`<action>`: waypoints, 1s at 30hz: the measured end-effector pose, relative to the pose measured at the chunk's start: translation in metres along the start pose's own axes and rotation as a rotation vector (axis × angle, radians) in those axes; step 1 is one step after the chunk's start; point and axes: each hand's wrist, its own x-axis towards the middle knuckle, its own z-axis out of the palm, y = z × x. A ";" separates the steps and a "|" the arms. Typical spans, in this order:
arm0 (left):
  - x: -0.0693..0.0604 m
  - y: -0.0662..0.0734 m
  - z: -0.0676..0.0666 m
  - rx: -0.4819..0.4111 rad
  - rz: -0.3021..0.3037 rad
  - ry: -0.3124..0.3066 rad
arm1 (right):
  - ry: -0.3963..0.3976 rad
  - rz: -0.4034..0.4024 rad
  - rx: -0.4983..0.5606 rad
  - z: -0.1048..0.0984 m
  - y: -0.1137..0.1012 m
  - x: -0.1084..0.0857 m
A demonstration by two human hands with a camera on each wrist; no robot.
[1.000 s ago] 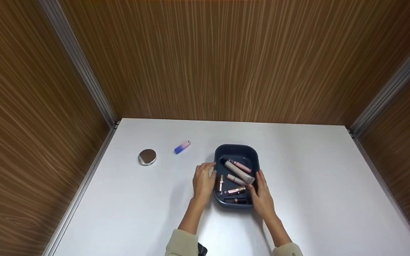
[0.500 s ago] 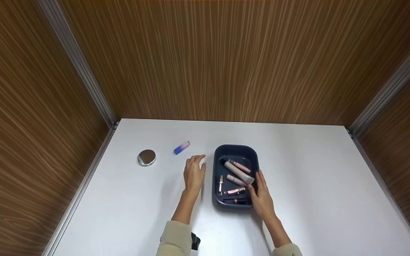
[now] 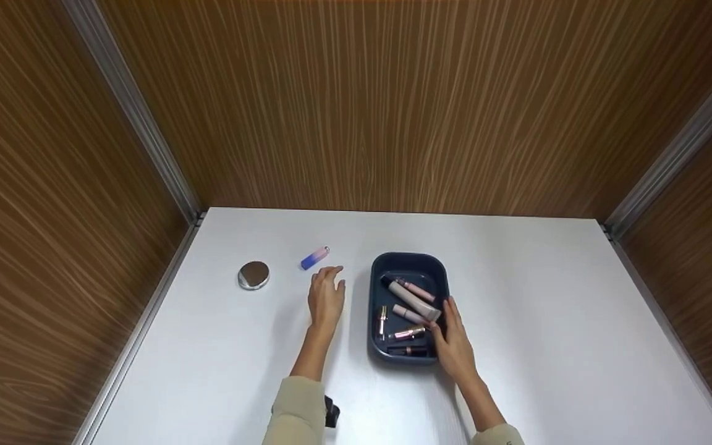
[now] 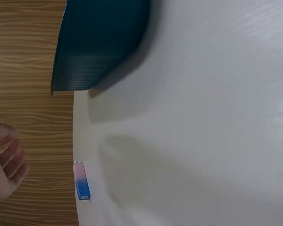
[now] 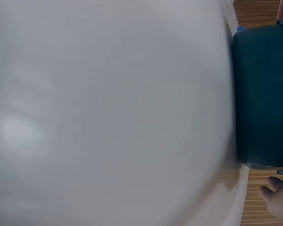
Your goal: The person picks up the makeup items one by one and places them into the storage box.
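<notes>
A dark blue plastic bin (image 3: 408, 262) stands on the white table, holding several cosmetic tubes. A grey squeeze tube (image 3: 415, 300) with a dark cap lies across a pink tube (image 3: 419, 290) in it; a pale pink tube (image 3: 410, 313) and gold-capped lip gloss tubes (image 3: 406, 333) lie nearer. My right hand (image 3: 457, 346) grips the bin's right rim, thumb over the inside and fingers along the outer wall. My left hand (image 3: 325, 300) hovers left of the bin with loosely bent fingers, holding nothing. Just beyond its fingertips lies a pink-to-blue tube (image 3: 314, 258) with a small ring.
A round, shiny silver compact (image 3: 253, 275) lies on the table (image 3: 554, 321) at the left. Wood-grain panels (image 3: 356, 111) enclose the back and both sides. A black wrist device (image 3: 331, 413) shows beside the left sleeve.
My left hand has let go of the bin's left side and moved left and slightly away, close to the pink-to-blue tube. The right hand has stayed on the bin's rim.
</notes>
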 end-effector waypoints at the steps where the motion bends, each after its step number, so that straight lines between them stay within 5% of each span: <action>1: 0.001 -0.002 0.000 0.006 -0.004 0.001 | -0.003 0.002 -0.002 0.000 0.000 0.000; 15: 0.024 -0.024 -0.007 0.057 -0.088 -0.038 | 0.000 -0.009 0.002 0.000 0.003 0.000; 30: 0.031 -0.048 -0.002 0.051 -0.146 -0.100 | 0.014 -0.015 -0.001 -0.002 0.004 -0.001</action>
